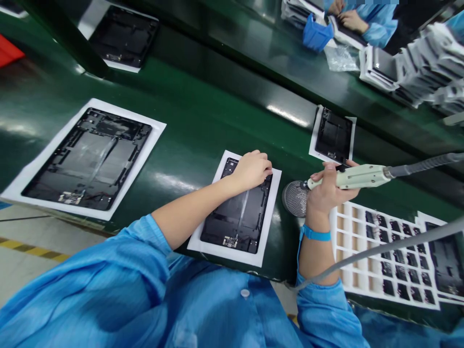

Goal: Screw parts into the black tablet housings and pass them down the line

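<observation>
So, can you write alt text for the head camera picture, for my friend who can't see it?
A person in a blue smock rests their left hand on a flat black rectangular device casing, which lies on a white paper sheet on a dark green conveyor belt. Their right hand grips a pale green handheld tool with a grey hose, beside a round perforated metal disc.

The left hand (252, 170) hides the upper part of the black panel (237, 222). The right hand (328, 191) covers the grip of the corded handheld tool (357, 176) and part of the round mesh disc (294, 199). Small dark parts (400, 273) in the white tray (342, 227) near the tabletop's (203, 111) right edge are too small to identify. A co-worker's sleeve (380, 24) is cut off by the top of the picture.
</observation>
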The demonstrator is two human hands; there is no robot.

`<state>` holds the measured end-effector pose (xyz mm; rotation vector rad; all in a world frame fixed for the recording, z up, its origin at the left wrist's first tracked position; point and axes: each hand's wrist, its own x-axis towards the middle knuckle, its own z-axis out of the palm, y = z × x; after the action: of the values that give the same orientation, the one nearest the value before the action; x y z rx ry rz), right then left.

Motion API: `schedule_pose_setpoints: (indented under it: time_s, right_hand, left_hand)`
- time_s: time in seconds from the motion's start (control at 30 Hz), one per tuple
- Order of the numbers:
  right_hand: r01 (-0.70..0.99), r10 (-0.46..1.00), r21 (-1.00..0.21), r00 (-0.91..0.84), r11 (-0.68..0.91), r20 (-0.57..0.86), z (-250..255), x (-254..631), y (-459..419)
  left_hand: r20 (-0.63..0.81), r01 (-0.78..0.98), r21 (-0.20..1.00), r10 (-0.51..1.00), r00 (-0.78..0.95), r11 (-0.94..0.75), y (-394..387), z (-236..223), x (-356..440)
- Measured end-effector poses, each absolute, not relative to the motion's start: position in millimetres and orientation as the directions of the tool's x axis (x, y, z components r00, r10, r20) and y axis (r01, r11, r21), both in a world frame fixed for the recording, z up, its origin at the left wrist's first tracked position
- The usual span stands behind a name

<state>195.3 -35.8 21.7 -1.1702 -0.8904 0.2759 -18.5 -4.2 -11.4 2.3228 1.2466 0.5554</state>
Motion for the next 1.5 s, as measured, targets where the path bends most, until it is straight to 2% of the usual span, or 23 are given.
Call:
schedule_pose_setpoints:
  time_s: [0.2,0.37,0.53,1.1,1.37,1.5]
  right_hand:
    - [0.240,0.613,-0.882,0.644,0.406,0.458,22.3,193.6,-35.9]
    - [0.279,0.621,-0.906,0.661,0.318,0.421,24.2,189.3,-36.5]
    - [0.288,0.616,-0.909,0.669,0.301,0.416,26.2,186.8,-36.9]
    - [0.243,0.608,-0.888,0.656,0.391,0.447,24.7,187.0,-35.4]
    - [0.251,0.632,-0.903,0.649,0.349,0.424,26.3,187.1,-37.2]
    - [0.253,0.599,-0.869,0.641,0.425,0.480,43.9,181.1,-36.4]
  left_hand:
    - [0.131,0.674,0.551,0.849,0.512,-0.492,-4.7,-10.5,-19.0]
    - [0.134,0.670,0.554,0.848,0.513,-0.493,-5.2,-9.4,-19.7]
    - [0.137,0.669,0.555,0.847,0.513,-0.495,-5.2,-9.4,-19.5]
    - [0.121,0.676,0.551,0.848,0.516,-0.489,-4.5,-8.1,-18.9]
    - [0.131,0.662,0.576,0.854,0.503,-0.478,-2.9,-9.6,-19.5]
    - [0.115,0.650,0.601,0.854,0.507,-0.466,-0.6,-7.9,-21.3]
